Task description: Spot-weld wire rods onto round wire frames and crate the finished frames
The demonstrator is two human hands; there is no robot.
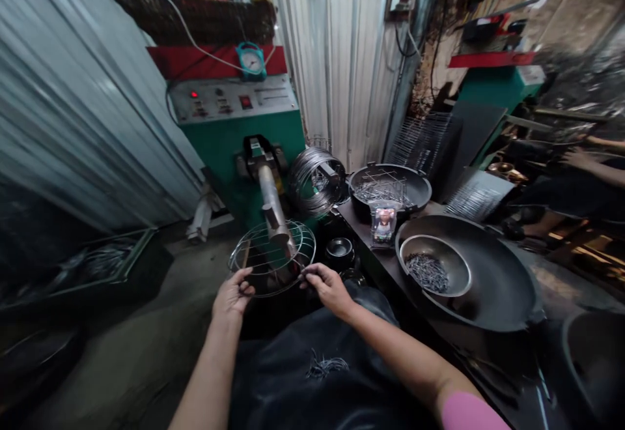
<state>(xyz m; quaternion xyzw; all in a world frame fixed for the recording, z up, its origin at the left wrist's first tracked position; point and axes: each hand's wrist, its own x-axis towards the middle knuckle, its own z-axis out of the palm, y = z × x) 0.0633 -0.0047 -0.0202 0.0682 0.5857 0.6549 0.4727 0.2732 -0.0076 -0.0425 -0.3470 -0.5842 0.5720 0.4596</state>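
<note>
A round wire rack [273, 292] of thin shiny metal sits around the electrode arm [270, 195] of a green spot welding machine [209, 146]. My left hand [233, 294] is closed on the near left part of its rim, thumb and fingers pinching the wire. At the rim's right side, by the electrode tip, my right hand [326, 286] is pinched closed; a small dark piece seems to be between its fingertips, too small to name. On the dark apron over my lap lies a small heap of short bent wire pieces [326, 366].
Right of me, a large black pan [508, 293] holds a metal bowl [461, 273] of small wire pieces. Behind it are a phone [383, 225] and another pan [420, 189] with wire parts. Wire rings [317, 182] hang beside the machine. Another person's arm [593, 163] shows far right.
</note>
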